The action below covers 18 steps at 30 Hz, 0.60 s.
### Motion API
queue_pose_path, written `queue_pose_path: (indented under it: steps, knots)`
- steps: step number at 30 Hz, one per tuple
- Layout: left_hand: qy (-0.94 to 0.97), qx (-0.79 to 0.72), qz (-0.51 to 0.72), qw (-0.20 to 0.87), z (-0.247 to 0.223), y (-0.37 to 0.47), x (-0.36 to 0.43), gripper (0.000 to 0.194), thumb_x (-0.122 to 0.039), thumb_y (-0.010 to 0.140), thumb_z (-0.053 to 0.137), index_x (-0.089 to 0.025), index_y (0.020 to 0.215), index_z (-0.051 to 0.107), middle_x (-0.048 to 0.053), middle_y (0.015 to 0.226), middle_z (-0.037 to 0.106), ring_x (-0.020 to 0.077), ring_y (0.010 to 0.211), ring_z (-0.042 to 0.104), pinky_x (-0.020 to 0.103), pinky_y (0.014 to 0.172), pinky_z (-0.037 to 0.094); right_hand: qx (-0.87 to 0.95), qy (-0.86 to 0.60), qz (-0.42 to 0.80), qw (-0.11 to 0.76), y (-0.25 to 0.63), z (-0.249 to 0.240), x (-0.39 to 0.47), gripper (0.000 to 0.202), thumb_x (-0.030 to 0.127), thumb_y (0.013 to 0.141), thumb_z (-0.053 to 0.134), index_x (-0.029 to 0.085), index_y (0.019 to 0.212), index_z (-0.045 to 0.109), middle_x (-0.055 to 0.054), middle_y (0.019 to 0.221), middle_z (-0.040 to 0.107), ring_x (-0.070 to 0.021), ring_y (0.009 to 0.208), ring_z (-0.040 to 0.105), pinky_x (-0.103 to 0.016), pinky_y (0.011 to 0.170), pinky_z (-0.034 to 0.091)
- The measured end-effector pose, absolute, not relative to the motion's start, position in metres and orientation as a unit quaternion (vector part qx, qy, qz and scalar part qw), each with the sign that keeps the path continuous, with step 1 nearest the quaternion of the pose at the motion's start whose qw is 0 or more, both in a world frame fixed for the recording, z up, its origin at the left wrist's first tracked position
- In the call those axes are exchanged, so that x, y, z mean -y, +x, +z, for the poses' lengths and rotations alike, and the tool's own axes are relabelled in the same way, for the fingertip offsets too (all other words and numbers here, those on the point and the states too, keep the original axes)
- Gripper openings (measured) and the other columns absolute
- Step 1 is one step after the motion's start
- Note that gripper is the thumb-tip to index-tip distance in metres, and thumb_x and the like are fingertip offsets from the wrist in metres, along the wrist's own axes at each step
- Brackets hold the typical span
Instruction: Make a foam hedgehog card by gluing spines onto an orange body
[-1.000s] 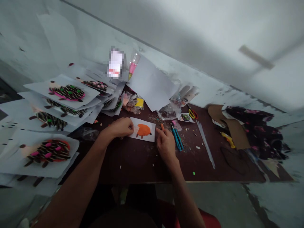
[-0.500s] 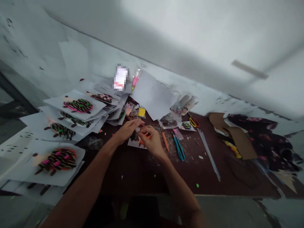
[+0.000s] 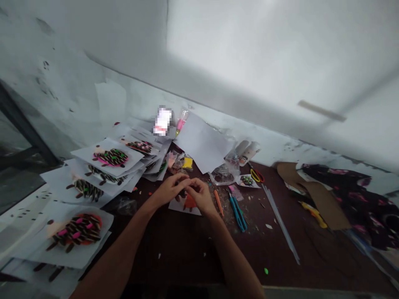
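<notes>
My left hand and my right hand meet at the fingertips over a small white card. Both have curled fingers, pinched together around something too small or hidden to make out. On the card, partly covered by my right hand, lies an orange piece with dark brown bits beside it. Just right of my right hand is an orange stick-shaped tool, and beyond it lie teal-handled pliers.
At left, stacked paper sheets carry hedgehog figures. Behind my hands are a yellow packet, a blank white sheet and crumpled plastic. To the right lie scissors, clear sticks, a yellow tool and floral cloth.
The view has tilted up, so things sit lower in the picture. My hands have drawn closer together, fingertips now meeting above the card.
</notes>
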<state>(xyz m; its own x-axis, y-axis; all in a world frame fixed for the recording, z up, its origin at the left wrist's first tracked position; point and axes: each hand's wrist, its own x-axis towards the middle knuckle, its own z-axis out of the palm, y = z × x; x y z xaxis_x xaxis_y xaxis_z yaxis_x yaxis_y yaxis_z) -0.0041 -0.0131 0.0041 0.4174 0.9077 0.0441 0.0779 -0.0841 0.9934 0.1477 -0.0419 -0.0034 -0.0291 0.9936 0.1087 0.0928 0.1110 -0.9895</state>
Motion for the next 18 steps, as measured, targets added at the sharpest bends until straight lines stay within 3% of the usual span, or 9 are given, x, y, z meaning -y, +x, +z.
queue_pose_path:
  steps: [4, 10, 14, 18]
  knots:
    - [0.615, -0.378, 0.355, 0.595, 0.004, -0.009, 0.011, 0.028, -0.041, 0.074, 0.066, -0.015, 0.082, 0.063, -0.001, 0.066, 0.061, 0.011, 0.05, 0.06, 0.021, 0.045, 0.049, 0.508, -0.494, 0.469, 0.527, 0.158, -0.002, 0.04, 0.023, 0.036, 0.07, 0.074, 0.02, 0.07, 0.058, 0.005, 0.065, 0.057, -0.0106, 0.061, 0.051, -0.023, 0.063, 0.043]
    - [0.59, -0.411, 0.36, 0.595, 0.005, -0.008, 0.01, 0.022, -0.036, 0.076, 0.065, -0.015, 0.076, 0.063, -0.004, 0.056, 0.057, 0.0104, 0.043, 0.057, 0.018, 0.037, 0.041, 0.478, -0.513, 0.487, 0.521, 0.172, -0.004, 0.034, 0.03, 0.04, 0.063, 0.08, 0.02, 0.067, 0.059, 0.004, 0.06, 0.059, -0.0105, 0.055, 0.05, -0.023, 0.056, 0.039]
    - [0.573, -0.415, 0.365, 0.605, 0.002, -0.004, 0.01, 0.021, -0.035, 0.075, 0.066, -0.015, 0.081, 0.064, -0.002, 0.061, 0.061, 0.0105, 0.044, 0.058, 0.019, 0.039, 0.043, 0.497, -0.517, 0.503, 0.483, 0.187, -0.006, 0.033, 0.029, 0.043, 0.067, 0.078, 0.019, 0.067, 0.063, 0.003, 0.058, 0.059, -0.0095, 0.051, 0.048, -0.022, 0.053, 0.038]
    - [0.523, -0.458, 0.431, 0.575, -0.003, -0.005, 0.005, 0.027, -0.036, 0.075, 0.065, -0.015, 0.092, 0.064, 0.001, 0.074, 0.067, 0.0107, 0.049, 0.06, 0.019, 0.04, 0.043, 0.464, -0.543, 0.436, 0.547, 0.209, -0.011, 0.028, 0.031, 0.045, 0.068, 0.075, 0.018, 0.066, 0.06, 0.003, 0.057, 0.059, -0.0092, 0.049, 0.048, -0.022, 0.051, 0.037]
